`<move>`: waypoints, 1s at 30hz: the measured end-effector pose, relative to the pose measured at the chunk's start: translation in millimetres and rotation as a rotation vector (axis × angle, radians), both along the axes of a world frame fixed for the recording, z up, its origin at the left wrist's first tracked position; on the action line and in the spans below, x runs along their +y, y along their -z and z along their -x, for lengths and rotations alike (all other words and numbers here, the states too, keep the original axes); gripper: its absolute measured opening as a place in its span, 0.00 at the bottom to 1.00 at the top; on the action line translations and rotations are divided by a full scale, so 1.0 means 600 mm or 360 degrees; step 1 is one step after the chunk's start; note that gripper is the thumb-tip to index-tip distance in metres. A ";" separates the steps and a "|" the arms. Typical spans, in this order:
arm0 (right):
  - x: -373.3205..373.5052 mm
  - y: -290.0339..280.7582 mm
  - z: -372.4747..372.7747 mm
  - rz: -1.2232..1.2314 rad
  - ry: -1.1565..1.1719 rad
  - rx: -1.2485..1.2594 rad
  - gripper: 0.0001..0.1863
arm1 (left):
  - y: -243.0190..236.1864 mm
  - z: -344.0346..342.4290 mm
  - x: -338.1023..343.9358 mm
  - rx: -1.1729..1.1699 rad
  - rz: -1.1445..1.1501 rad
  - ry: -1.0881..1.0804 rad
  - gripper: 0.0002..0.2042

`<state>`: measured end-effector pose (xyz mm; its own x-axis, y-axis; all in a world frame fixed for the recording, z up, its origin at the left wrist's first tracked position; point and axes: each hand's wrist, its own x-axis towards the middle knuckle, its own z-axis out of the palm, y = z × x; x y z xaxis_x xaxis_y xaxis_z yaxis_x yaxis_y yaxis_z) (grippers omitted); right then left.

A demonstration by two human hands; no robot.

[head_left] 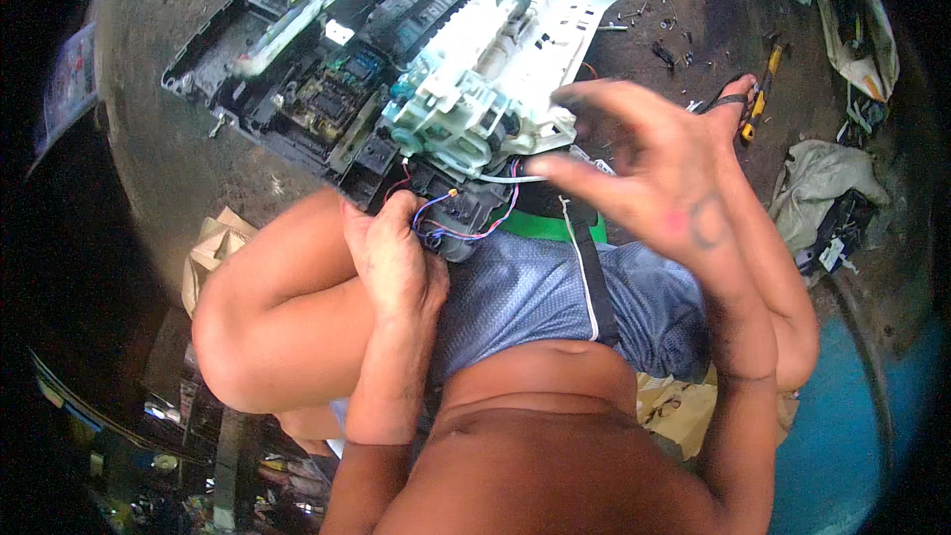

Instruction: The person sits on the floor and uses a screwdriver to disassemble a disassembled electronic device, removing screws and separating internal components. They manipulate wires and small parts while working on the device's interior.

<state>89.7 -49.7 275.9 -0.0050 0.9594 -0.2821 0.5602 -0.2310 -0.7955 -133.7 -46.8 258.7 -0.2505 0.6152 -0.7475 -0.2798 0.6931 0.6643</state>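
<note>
A partly dismantled printer, or a machine much like one, is tilted above my lap. Its black plastic base carries a white plastic mechanism with gears and a dark roller. My left hand is closed on the base's near edge, thumb on top. Thin red and blue wires loop out beside that hand. My right hand is slightly blurred, its thumb and fingers spread apart near the mechanism's right corner. Nothing shows between them. A pale cable runs toward its thumb.
Right of the machine, loose screws and small parts litter the dark ground. A yellow-and-black screwdriver-like tool lies beside my sandalled foot. Farther right are a grey cloth and a pale torn bag. Brown paper sits at left.
</note>
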 end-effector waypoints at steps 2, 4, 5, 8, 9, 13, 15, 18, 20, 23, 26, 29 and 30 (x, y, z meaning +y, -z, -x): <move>0.008 0.016 0.017 -0.0080 -0.0105 -0.0048 0.17 | 0.005 0.004 -0.003 0.0070 -0.0028 0.0026 0.23; 0.016 0.030 0.016 -0.0070 -0.0186 -0.0064 0.15 | 0.015 0.012 -0.008 0.0118 -0.0062 0.0056 0.24; 0.018 0.023 0.016 -0.0086 -0.0172 -0.0076 0.13 | 0.017 0.014 -0.009 0.0140 -0.0079 0.0069 0.24; 0.030 0.022 0.008 -0.0087 -0.0252 -0.0129 0.12 | 0.010 0.013 -0.005 0.0154 -0.0098 0.0041 0.21; 0.030 0.025 0.010 -0.0122 -0.0196 -0.0119 0.12 | 0.013 0.017 -0.004 0.0175 -0.0110 0.0076 0.21; 0.041 0.005 0.014 0.0079 -0.0080 -0.0087 0.12 | 0.015 0.021 -0.006 0.0257 -0.0195 0.0154 0.24; 0.040 0.002 0.014 0.0057 -0.0109 -0.0089 0.11 | 0.012 0.019 -0.004 0.0212 -0.0169 0.0167 0.24; 0.017 0.016 0.008 -0.0187 -0.0081 -0.0091 0.08 | 0.006 0.015 -0.004 0.0194 -0.0137 0.0172 0.25; -0.003 0.015 0.004 -0.0244 -0.0077 -0.0113 0.08 | -0.010 0.003 -0.008 0.0209 -0.0146 0.0143 0.25; -0.037 -0.001 0.006 -0.0224 0.0075 -0.0085 0.06 | -0.010 0.003 -0.036 0.0312 -0.0110 0.0289 0.24; -0.078 -0.010 -0.002 -0.0173 0.0142 -0.0179 0.07 | -0.009 -0.002 -0.067 0.0351 -0.0048 0.0421 0.24; -0.113 0.001 -0.017 -0.0132 0.0197 -0.0178 0.07 | -0.003 -0.026 -0.085 0.0253 0.0055 0.0392 0.27; -0.124 0.008 -0.019 -0.0104 0.0170 -0.0195 0.07 | 0.004 -0.030 -0.094 0.0197 0.0121 0.0338 0.28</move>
